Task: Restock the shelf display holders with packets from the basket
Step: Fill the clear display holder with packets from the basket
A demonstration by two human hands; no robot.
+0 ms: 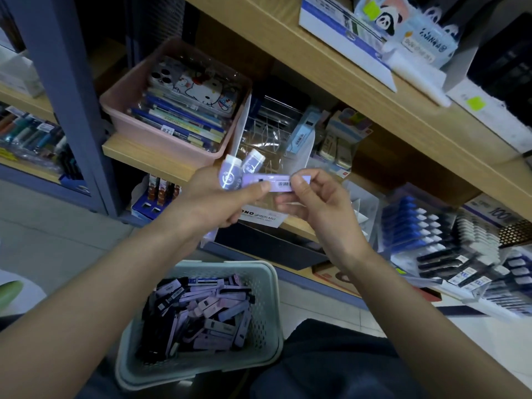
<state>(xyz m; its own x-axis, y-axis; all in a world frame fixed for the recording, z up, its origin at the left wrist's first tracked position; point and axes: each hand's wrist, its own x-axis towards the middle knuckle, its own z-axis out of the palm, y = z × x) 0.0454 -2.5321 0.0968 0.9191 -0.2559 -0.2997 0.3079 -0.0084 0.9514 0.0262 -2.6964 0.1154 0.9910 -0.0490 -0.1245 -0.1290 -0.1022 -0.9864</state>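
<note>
Basket (266,326) heaped with lilac and black packets (201,312); left hand (213,198) and right hand (316,204) pinch one lilac packet (276,180).

A lilac packet (273,182) with a barcode label is lying level, pinched between the left hand (218,203) and the right hand (313,203). Two white-ended packets (230,175) are fanning upward out of the left hand. Below, a pale green perforated basket (267,321) is holding jumbled lilac and black packets (207,309). A clear display holder (273,131) is standing behind the held packets.
</note>
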